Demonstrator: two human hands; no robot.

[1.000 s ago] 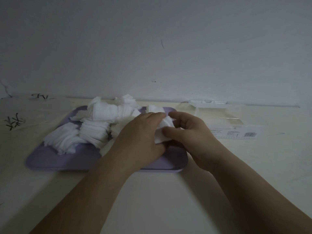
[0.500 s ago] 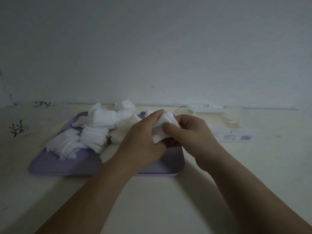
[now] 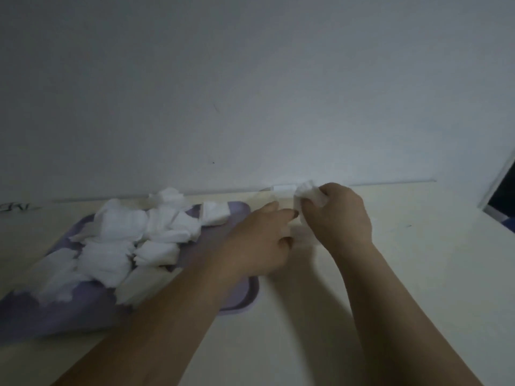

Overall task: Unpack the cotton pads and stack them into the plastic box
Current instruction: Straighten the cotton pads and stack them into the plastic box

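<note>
White cotton pads lie in loose heaps on a lilac tray at the left. My right hand is closed on a small bunch of cotton pads, held up over the clear plastic box near the wall. Only the box's white rim shows; the rest is hidden behind my hands. My left hand hovers beside the right one, over the tray's right edge, fingers spread and pointing toward the box. Whether it touches the box I cannot tell.
A plain wall stands right behind the pale table. Black scribbles mark the table at the far left. A dark opening with a white frame is at the far right edge.
My right hand has carried the bunch of pads from the tray rightward to the box. My left hand let go of them and followed. The view has swung right.
</note>
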